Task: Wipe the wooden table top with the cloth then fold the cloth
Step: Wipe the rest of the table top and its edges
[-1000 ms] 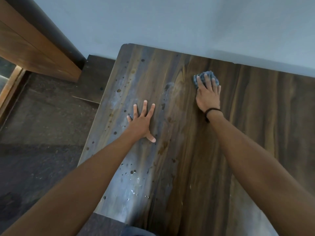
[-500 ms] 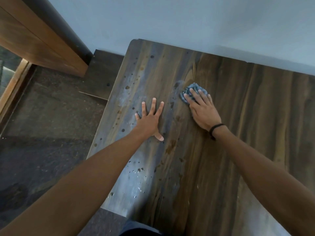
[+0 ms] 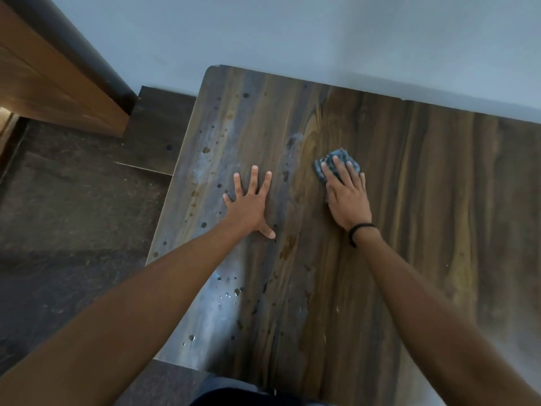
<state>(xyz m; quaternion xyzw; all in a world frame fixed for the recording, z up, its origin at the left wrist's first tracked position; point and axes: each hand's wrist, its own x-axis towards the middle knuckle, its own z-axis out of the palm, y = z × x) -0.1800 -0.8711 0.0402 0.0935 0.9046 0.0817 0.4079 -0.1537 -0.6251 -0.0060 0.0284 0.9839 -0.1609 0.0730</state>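
The wooden table top (image 3: pixel 424 200) fills the middle and right of the head view, with dark wet spots and droplets down its left strip. A crumpled blue-grey cloth (image 3: pixel 341 159) lies bunched on the wood near the middle. My right hand (image 3: pixel 347 197) presses flat on the cloth, fingers straight and pointing away from me, covering its near half. A black band circles that wrist. My left hand (image 3: pixel 250 200) rests flat on the table to the left, fingers spread, holding nothing.
The table's far edge meets a pale wall (image 3: pixel 322 39). Its left edge drops to a dark stone floor (image 3: pixel 73 215). A wooden frame (image 3: pixel 52 77) slants across the upper left corner. Dark clothing shows at the bottom edge.
My right hand slid the cloth from the far part of the table toward me and left, then slightly right. My left hand stayed planted in place.
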